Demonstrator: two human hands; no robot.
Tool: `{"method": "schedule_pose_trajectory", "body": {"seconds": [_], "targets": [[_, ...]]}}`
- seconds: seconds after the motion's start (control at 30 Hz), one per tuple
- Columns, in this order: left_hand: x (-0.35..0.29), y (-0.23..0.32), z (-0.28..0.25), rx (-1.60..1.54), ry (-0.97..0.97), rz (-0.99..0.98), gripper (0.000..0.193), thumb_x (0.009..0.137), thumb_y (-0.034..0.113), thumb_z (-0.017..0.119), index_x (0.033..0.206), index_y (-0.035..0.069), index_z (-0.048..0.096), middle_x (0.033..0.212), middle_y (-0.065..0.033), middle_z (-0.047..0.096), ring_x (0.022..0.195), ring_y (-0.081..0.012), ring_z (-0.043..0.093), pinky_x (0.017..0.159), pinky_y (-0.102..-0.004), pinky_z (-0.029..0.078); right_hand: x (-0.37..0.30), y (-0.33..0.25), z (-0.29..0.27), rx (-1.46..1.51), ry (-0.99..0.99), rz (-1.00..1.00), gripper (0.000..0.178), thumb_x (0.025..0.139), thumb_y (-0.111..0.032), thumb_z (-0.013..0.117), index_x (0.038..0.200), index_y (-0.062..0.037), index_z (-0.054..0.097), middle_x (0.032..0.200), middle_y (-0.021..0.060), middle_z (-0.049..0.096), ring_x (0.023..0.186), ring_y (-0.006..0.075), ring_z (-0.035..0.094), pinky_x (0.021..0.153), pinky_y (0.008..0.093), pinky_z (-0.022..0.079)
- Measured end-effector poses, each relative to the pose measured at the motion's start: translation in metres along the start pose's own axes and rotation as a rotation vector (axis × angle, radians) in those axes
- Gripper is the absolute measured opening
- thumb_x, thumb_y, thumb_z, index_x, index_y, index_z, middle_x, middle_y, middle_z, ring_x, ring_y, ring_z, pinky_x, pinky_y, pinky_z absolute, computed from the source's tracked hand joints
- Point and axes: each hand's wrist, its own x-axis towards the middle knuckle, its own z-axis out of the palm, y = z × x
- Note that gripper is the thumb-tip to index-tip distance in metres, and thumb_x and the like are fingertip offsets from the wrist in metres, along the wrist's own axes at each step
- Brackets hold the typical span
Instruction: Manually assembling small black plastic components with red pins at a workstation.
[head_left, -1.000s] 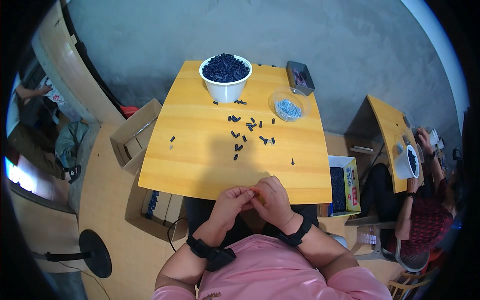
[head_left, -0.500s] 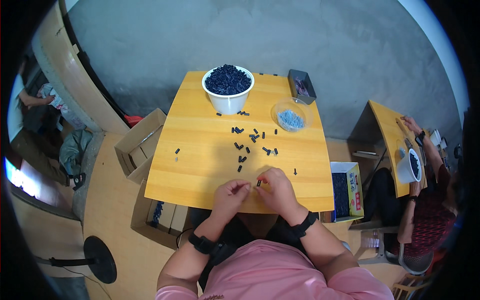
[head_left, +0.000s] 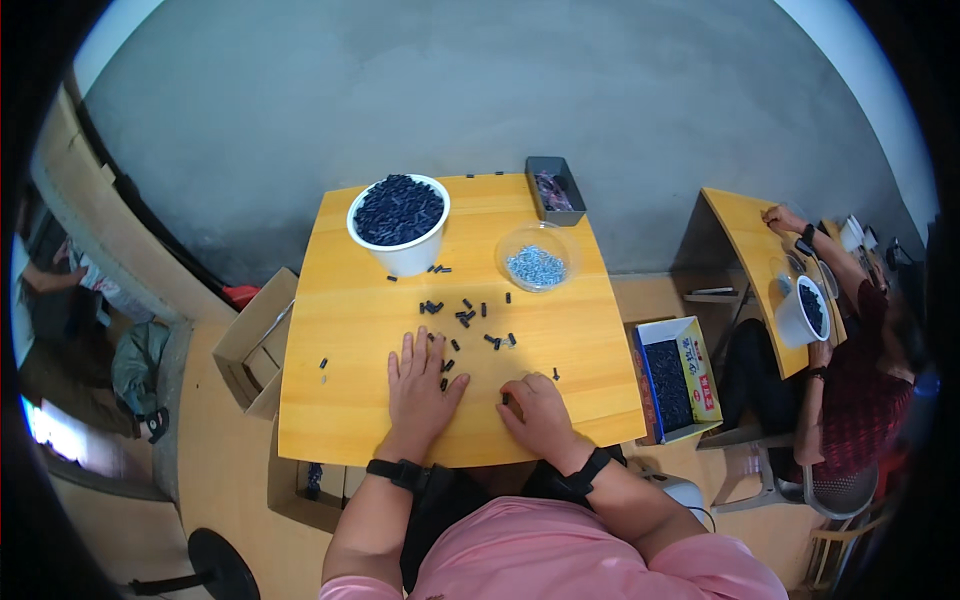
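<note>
Cloth of a pink shirt [head_left: 550, 540] fills the lower edge of my remote feed, with two forearms reaching up from it, a black band [head_left: 400, 473] on the left wrist and another on the right. Over the near part of the yellow wooden table [head_left: 335, 420], I see the right hand [head_left: 540, 415] curled, thumb and forefinger pinched on a small black piece [head_left: 506, 398]. To its left, the left hand [head_left: 420, 395] lies palm down with the fingers extended and the thumb spread; I cannot tell whether anything sits beneath the palm. Its fingertips and thumb are right by some of the loose black pieces [head_left: 484, 310], which lie scattered over the middle of the table. A lone dark part [head_left: 556, 374] rests near the right hand, slightly farther off. Beyond, I find a clear round bowl [head_left: 562, 238] with small blue-silver bits [head_left: 537, 266] in it, and to its left a white bucket [head_left: 412, 258] heaped with dark pieces. Off to the right, I have an open carton [head_left: 703, 375] beside the table and a co-worker [head_left: 850, 425] seated farther over. A dark grey tray [head_left: 565, 217] sits near the back right corner, before the grey wall [head_left: 450, 100].
</note>
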Motion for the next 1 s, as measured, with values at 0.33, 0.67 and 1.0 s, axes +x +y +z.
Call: {"method": "schedule_pose_trajectory", "body": {"seconds": [0.33, 0.67, 1.0], "targets": [[0.006, 0.007, -0.001, 0.056, -0.070, -0.037, 0.076, 0.084, 0.050, 0.053, 0.138, 0.002, 0.033, 0.146, -0.0210, 0.027, 0.137, -0.0351, 0.021, 0.109, -0.0509, 0.012, 0.006, 0.010, -0.009, 0.078, -0.022, 0.055, 0.020, 0.073, -0.013, 0.066, 0.090, -0.0047, 0.059, 0.070, 0.0113, 0.054, 0.074, 0.0315, 0.054, 0.068, 0.0401, 0.043], [0.003, 0.000, 0.009, 0.000, -0.016, -0.075, 0.074, 0.085, 0.048, 0.050, 0.138, 0.000, 0.031, 0.146, -0.0197, 0.028, 0.138, -0.0306, 0.021, 0.111, -0.0490, 0.012, 0.008, 0.012, -0.008, 0.076, -0.096, 0.093, 0.023, 0.071, -0.009, 0.067, 0.092, -0.0040, 0.061, 0.072, 0.0122, 0.055, 0.068, 0.0307, 0.054, 0.061, 0.0390, 0.044], [-0.004, -0.013, 0.004, -0.041, -0.030, -0.114, 0.079, 0.085, 0.048, 0.051, 0.141, 0.001, 0.024, 0.147, -0.0181, 0.027, 0.138, -0.0298, 0.020, 0.112, -0.0459, 0.011, 0.013, 0.000, 0.005, 0.095, -0.126, 0.064, 0.024, 0.070, -0.003, 0.066, 0.093, -0.0045, 0.060, 0.068, 0.0112, 0.051, 0.064, 0.0267, 0.052, 0.058, 0.0367, 0.042]]}}
